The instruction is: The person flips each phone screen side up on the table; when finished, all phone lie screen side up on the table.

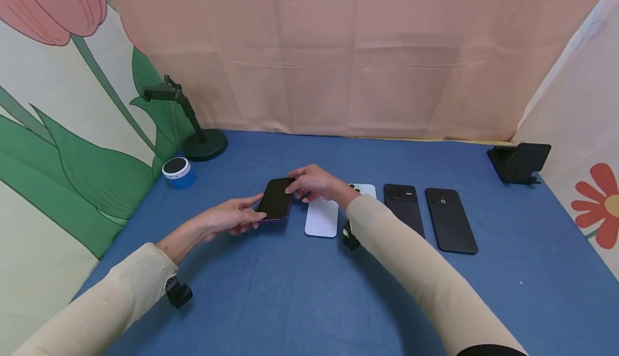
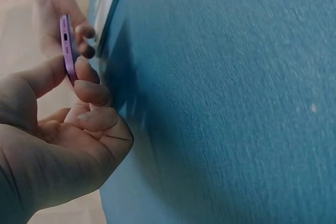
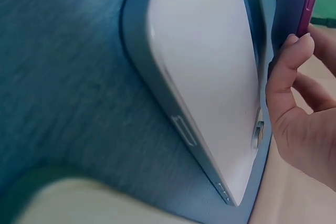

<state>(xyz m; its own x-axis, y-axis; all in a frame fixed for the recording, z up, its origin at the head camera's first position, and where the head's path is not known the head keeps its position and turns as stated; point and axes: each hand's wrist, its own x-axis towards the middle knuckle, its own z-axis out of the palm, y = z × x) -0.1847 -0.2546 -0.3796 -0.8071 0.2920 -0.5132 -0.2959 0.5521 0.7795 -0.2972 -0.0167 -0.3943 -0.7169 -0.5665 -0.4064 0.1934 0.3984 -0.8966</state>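
- Left hand (image 1: 229,217): pinching near left end of purple phone (image 1: 275,199), thumb on screen side.
- Right hand (image 1: 316,183): pinching its far right corner.
- Purple phone: between both hands, above table (image 1: 290,307).
- White phone (image 1: 321,220): just nearside of right hand.
- Pale phone (image 1: 366,189): seemingly separate, partly hidden by right wrist.
- Grey phone (image 1: 405,208), black phone (image 1: 452,222): right of right hand.
- Jar (image 1: 180,173), lamp (image 1: 205,145): beyond left hand, leftward.

Counter (image 1: 271,302) overlooked from head, camera faced forward and down; close sideways views taken from both wrists; purple-edged phone (image 1: 275,200) shared by all three views.
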